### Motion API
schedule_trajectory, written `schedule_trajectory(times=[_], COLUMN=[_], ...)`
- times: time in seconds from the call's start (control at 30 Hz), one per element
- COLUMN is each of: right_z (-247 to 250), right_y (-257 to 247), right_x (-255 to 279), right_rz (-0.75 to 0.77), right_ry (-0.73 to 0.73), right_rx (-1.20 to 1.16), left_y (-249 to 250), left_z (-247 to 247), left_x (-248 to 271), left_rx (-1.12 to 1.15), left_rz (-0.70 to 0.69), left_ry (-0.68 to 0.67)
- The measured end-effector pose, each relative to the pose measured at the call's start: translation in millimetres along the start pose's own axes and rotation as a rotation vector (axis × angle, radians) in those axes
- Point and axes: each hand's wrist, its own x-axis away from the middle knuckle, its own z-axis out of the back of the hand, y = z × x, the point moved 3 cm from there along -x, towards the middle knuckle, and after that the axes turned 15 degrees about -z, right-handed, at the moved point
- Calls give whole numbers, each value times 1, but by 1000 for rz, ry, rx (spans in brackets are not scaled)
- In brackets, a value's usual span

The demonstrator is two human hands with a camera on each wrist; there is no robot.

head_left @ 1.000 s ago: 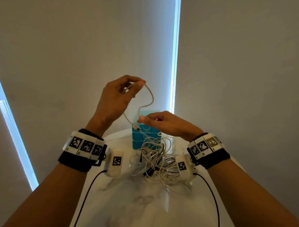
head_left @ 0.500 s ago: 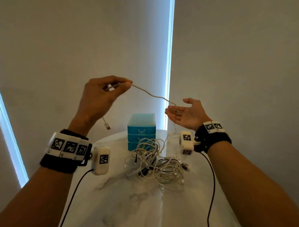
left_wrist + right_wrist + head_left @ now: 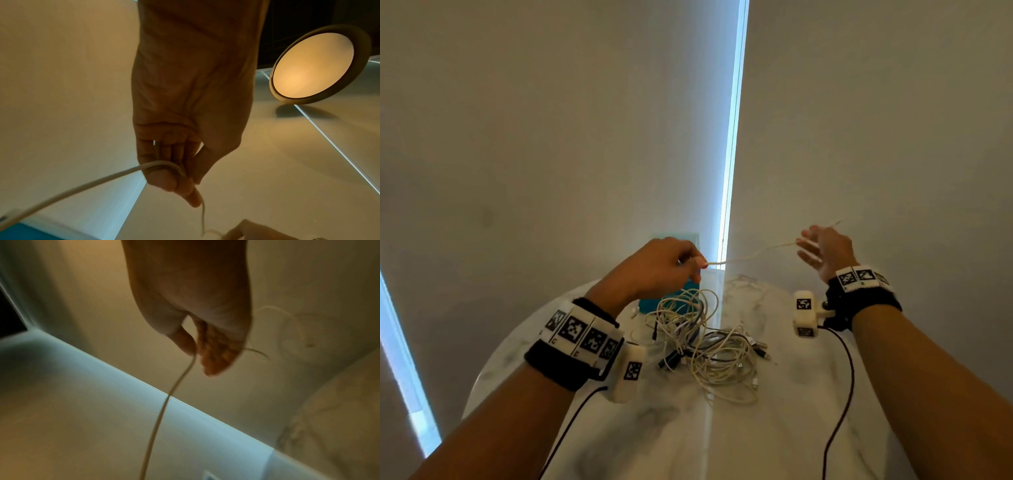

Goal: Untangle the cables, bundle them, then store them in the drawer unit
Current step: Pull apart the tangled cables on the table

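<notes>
A white cable [image 3: 750,255] is stretched in the air between my two hands. My left hand [image 3: 664,267] pinches one end, just in front of the teal drawer unit [image 3: 650,305]. In the left wrist view the cable [image 3: 82,186] loops round the curled fingers [image 3: 174,178]. My right hand [image 3: 822,250] is raised at the right, blurred, fingers nearly straight. There the cable [image 3: 162,410] passes between the thumb and fingertips [image 3: 213,360], and its tip sticks out past the hand. The tangled pile of cables [image 3: 705,346] lies on the table below.
The round white marble table [image 3: 756,428] stands against a pale wall, with the drawer unit at its far edge. Black wrist-camera leads [image 3: 839,394] trail over the tabletop by each forearm. A round ceiling lamp [image 3: 314,65] shows in the left wrist view.
My left hand has come down and to the right, in front of the drawer unit. My right hand has moved out to the right, and the cable now runs through its fingers.
</notes>
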Motion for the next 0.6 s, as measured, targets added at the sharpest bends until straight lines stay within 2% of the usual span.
schedule_trajectory(times=[0.07, 0.1, 0.13, 0.17, 0.2, 0.3, 0.37, 0.43, 0.5, 0.6], right_z=[9, 11, 10, 3, -7, -48, -75, -91, -92, -77], right_y=[37, 52, 64, 70, 72, 71, 71, 75, 78, 72], right_x=[-2, -2, 0, 5, 12, 49, 77, 91, 87, 65], right_rz=[-148, -161, -107, 12, 158, 521, 590, 586, 556, 637], right_ry=[43, 41, 47, 75, 84, -36, -229, -371, -343, -82], right_rx=[441, 719, 978, 1175, 1243, 1012, 927, 932, 900, 884], left_y=[1, 1, 1, 0, -1, -3, -2, 0, -2, -17], left_z=[-17, -24, -30, -36, -41, -55, -58, -57, -51, -37], left_x=[-8, -12, -16, -20, -23, -32, -35, -33, -27, -12], left_rx=[-2, 0, -1, -3, -10, -53, -53, -17, 75, 90], left_rz=[-2, -3, -3, -1, 4, 26, 53, 70, 105, 142], left_ry=[-52, -57, -56, -57, -65, -81, -58, -18, 24, 35])
